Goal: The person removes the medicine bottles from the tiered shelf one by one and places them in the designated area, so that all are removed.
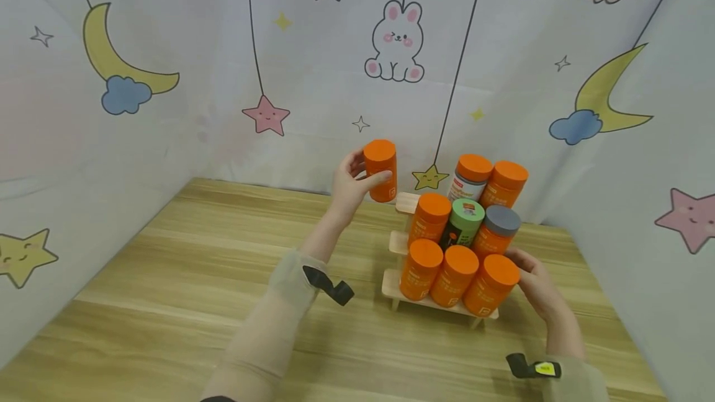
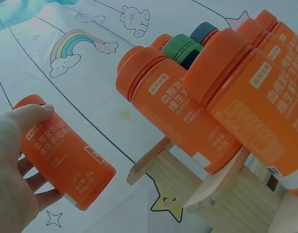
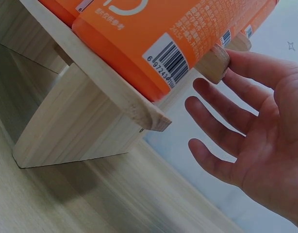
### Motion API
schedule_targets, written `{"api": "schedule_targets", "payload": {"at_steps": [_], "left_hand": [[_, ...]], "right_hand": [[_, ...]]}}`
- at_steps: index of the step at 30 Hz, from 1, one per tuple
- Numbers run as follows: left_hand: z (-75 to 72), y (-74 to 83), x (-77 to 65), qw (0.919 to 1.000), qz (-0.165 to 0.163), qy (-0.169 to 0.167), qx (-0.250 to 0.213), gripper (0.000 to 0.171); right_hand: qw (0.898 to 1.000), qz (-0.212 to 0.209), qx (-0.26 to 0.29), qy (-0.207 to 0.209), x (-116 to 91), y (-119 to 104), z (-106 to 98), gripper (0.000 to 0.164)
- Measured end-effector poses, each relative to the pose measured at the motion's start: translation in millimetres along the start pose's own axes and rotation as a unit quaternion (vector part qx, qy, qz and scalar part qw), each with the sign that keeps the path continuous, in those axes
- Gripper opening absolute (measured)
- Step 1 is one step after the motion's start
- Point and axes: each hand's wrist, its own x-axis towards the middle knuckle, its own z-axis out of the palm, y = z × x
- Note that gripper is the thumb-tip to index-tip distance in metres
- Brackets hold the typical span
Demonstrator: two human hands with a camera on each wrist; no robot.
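Note:
An orange supplement bottle (image 1: 382,155) is gripped upright by my left hand (image 1: 346,190), thumb across its front, just left of the wooden tiered rack (image 1: 392,284). In the left wrist view the bottle (image 2: 66,155) tilts, its printed label facing the camera. My right hand (image 1: 539,290) is at the rack's right side. The right wrist view shows that hand (image 3: 270,131) with spread, slightly bent fingers, the index fingertip right at a shelf end (image 3: 214,63). Three orange bottles (image 1: 454,276) line the bottom shelf.
On the middle shelf are an orange bottle (image 1: 429,219), a green-lidded jar (image 1: 466,216) and a grey-lidded bottle (image 1: 494,237). A white-labelled bottle (image 1: 467,186) and an orange one (image 1: 505,183) occupy the top shelf, right of its bare left end (image 1: 407,203). Patterned cloth (image 1: 313,79) surrounds the wooden table (image 1: 184,278).

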Motion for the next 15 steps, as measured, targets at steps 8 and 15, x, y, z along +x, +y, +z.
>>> {"api": "schedule_targets", "payload": {"at_steps": [8,15], "left_hand": [[-11.7,-19.9,-7.7,0.9993,-0.029,0.014,0.019,0.063],[-17.0,-43.0,-12.0,0.9961,-0.069,-0.003,0.055,0.064]], "right_hand": [[1.000,0.008,-0.007,0.004,-0.4,0.4,-1.0,0.041],[1.000,0.011,-0.011,0.005,-0.5,1.3,-1.5,0.040]]}}
